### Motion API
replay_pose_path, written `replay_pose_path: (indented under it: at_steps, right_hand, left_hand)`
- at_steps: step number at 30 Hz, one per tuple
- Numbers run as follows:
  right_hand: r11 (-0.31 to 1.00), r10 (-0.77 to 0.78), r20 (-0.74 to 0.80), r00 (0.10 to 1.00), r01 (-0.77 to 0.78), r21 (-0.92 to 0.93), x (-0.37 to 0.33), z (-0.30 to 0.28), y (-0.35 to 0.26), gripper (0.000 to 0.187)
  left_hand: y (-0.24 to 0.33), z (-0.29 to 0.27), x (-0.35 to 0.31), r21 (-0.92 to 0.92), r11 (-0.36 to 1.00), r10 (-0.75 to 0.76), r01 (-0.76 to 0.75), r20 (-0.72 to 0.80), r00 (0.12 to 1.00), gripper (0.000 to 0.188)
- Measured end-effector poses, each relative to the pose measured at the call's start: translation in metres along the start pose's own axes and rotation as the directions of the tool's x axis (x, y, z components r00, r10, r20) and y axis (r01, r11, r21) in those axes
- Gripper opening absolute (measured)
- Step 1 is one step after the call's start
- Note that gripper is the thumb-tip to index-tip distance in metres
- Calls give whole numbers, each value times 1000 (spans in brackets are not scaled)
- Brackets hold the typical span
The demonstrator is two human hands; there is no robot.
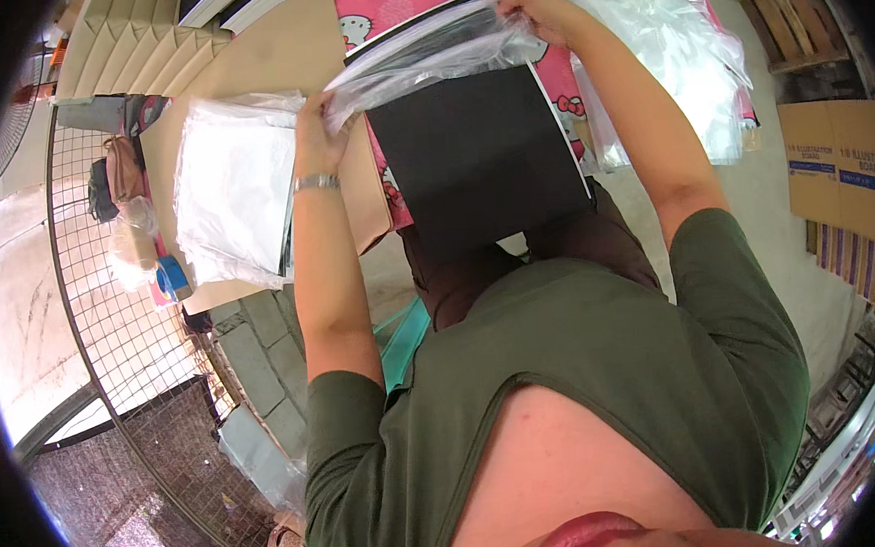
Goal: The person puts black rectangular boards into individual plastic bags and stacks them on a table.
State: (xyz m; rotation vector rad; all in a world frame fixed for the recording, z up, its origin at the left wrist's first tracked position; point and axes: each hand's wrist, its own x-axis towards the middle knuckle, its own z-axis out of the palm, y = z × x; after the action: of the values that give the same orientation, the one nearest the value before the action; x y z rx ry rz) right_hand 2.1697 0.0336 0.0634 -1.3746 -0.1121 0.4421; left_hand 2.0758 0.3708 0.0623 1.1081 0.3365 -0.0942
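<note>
A clear plastic bag (430,61) stretches between my two hands at the far side of the table. My left hand (317,130) is closed on its left edge. The bag's right end is pinched in my right hand (532,12), higher up and farther off. Just nearer than the bag, a black board (480,156) with a pale right edge lies flat, jutting over my lap. Another dark edge shows along the bag's far side; whether that board is inside the bag cannot be made out.
Left of my left forearm lies a stack of plastic-wrapped white sheets (231,181). More clear plastic bags (655,60) pile up on the right. Folded brown cardboard (133,46) stands far left. A pink patterned cloth (381,1) covers part of the table. A wire mesh (105,244) borders the left side.
</note>
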Motion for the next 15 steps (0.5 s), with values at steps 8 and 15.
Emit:
replay_pose_path:
  at_steps: [8, 15]
  right_hand:
    - [271, -357, -186, 915, -89, -958, 71, 2, 38, 30]
    - [161, -388, -175, 905, -120, -980, 84, 8, 11, 24]
  left_hand:
    - [-18, 21, 87, 759, 626, 120, 176, -317, 941, 22]
    - [11, 31, 67, 726, 680, 251, 99, -358, 899, 24]
